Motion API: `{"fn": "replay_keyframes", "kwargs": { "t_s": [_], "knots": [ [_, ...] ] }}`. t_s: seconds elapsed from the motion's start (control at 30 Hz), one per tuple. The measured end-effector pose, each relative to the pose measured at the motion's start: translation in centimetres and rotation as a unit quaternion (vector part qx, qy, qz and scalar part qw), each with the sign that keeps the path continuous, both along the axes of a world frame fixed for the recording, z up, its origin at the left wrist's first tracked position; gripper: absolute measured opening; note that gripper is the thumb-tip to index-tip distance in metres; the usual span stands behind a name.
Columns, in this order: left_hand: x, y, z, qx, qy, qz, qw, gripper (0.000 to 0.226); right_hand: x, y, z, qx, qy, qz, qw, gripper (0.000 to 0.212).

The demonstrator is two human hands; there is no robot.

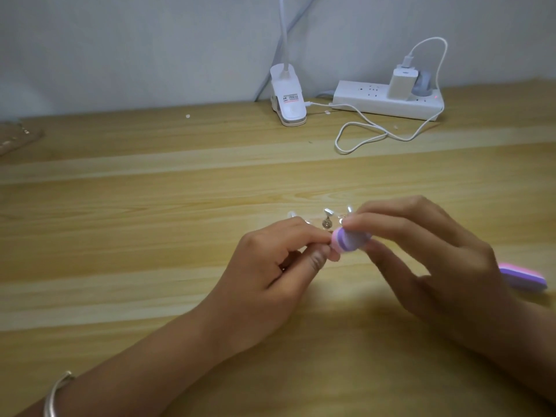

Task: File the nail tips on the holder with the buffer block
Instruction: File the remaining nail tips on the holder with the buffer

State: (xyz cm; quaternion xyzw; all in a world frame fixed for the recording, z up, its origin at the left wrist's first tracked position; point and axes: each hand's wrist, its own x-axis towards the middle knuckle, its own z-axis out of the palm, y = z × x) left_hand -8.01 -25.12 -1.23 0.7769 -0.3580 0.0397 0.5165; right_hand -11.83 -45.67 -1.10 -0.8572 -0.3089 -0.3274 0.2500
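- Fingers, left side first: left fingers are curled in, with index and thumb tips closing together right at the rounded end of the block. I can't tell what they pinch, if anything, because the tips cover that spot. Bracelet on that wrist, no bearing on the job.
- Where's the work from there?
- Holder sits on the table just beyond the left fingertips. I can't resolve whether they touch it. It's clear plastic and hard to trace. Nail tips stand on it in a row running left-right. The far-left one is just past the left hand, and the right one is almost behind the right fingers.
- And the block?
- Buffer block is held up on the camera side of the holder, between the two hands, and looks clear of the table. Its long axis runs roughly left-right, parallel to the tip row, with the pink-purple end pointing at the left fingertips. Right fingers wrap over its top and the thumb seems to be underneath, so the right hand has a firm hold.
- Next stroke?
- My read: the block has to go away from me to meet a tip, and the middle one is nearest its free end. The left hand is closer to the holder, so it should brace it. A light holder could skid if pushed unbraced. Second block lies on the table far right, partly behind the right hand. I don't need it.
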Motion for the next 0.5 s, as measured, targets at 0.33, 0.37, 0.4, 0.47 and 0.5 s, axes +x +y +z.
{"fn": "replay_keyframes", "kwargs": {
  "t_s": [0.33, 0.37, 0.4, 0.47, 0.5],
  "knots": [
    [0.2, 0.0, 0.2, -0.002, 0.041, -0.01, 0.999, 0.015, 0.5, -0.1, -0.3, 0.002, 0.009, 0.006, 1.0, 0.023],
    [0.2, 0.0, 0.2, -0.002, 0.042, -0.014, 0.999, 0.015, 0.3, 0.1, -0.5, 0.0, 0.007, 0.016, 1.0, 0.023],
    [0.2, 0.0, 0.1, -0.002, 0.042, -0.017, 0.999, 0.015, 0.2, 0.3, -0.6, -0.004, 0.004, 0.028, 1.0, 0.024],
    [0.2, 0.1, 0.1, -0.002, 0.05, -0.016, 0.999, 0.015, 0.3, 0.0, -0.5, -0.015, -0.002, 0.033, 0.999, 0.024],
    [0.2, 0.1, 0.1, -0.005, 0.06, -0.012, 0.998, 0.015, 0.4, -0.2, -0.4, -0.013, -0.002, 0.026, 1.0, 0.024]
  ]
}}
